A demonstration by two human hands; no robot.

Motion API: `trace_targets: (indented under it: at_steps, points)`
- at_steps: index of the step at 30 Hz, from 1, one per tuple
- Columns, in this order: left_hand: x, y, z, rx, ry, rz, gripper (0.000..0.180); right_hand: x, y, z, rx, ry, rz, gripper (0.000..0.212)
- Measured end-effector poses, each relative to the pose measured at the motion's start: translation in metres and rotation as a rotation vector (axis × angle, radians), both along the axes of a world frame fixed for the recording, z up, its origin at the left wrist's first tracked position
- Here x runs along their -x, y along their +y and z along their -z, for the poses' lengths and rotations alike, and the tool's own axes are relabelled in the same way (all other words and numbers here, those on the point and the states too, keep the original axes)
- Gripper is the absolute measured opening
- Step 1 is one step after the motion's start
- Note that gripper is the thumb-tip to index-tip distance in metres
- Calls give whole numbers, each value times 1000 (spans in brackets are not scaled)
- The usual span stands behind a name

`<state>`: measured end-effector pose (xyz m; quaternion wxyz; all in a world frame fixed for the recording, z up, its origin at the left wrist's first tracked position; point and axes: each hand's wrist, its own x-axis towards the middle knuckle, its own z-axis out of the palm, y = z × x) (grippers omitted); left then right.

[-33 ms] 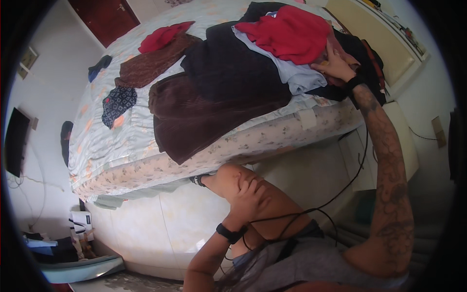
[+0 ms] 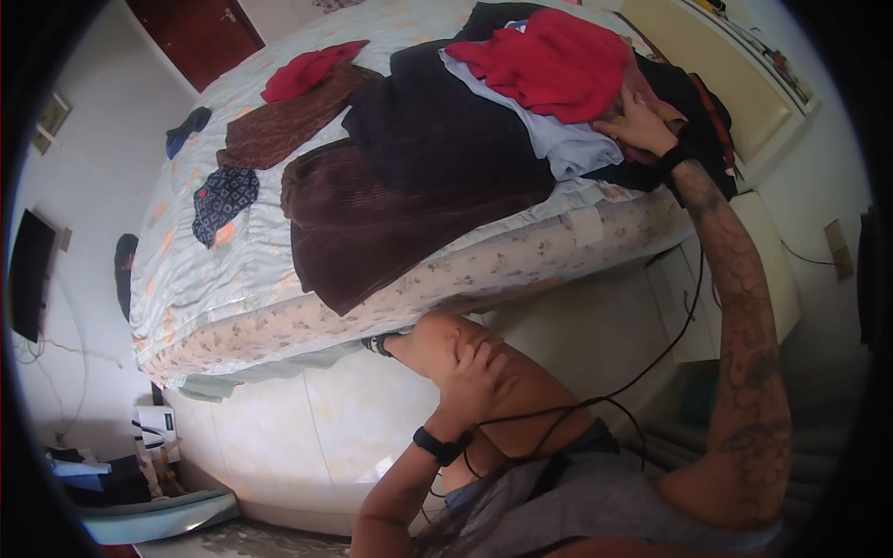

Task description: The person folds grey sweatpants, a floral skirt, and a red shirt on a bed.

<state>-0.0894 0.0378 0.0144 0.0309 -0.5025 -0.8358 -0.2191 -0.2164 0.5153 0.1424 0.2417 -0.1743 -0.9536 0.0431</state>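
Observation:
My left hand (image 2: 473, 379) lies on my bent knee, its fingers spread and holding nothing. My right hand (image 2: 644, 128) reaches to the heap of clothes at the right of the bed. Its fingers are stretched out and the thumb is apart, resting on a dusky pink-brown garment (image 2: 662, 110) beside a bunched red garment (image 2: 558, 70). Some fingertips are partly lost against the cloth. Under the red one is a light grey-blue garment (image 2: 569, 153). Left of the heap lie a black garment (image 2: 446, 121) and dark brown corduroy trousers (image 2: 391, 219).
Farther left on the bed (image 2: 242, 293) are a brown patterned garment (image 2: 288, 119), another red piece (image 2: 312, 70), a dark patterned cloth (image 2: 225, 200) and a small dark blue item (image 2: 189, 130). A black cable (image 2: 665, 358) runs beside my right arm and across my lap. The headboard (image 2: 716, 70) stands at right.

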Motion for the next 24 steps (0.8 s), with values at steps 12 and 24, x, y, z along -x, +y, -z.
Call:
trace_targets:
  at_steps: [12, 24]
  points:
    - [-1, 16, 2, 19, -18, 29, 36, -54, 59, -33, 995, 745, -163, 25]
    - [-17, 12, 5, 56, 17, -24, 34, -184, -6, -104, 1405, 1042, -314, 30]
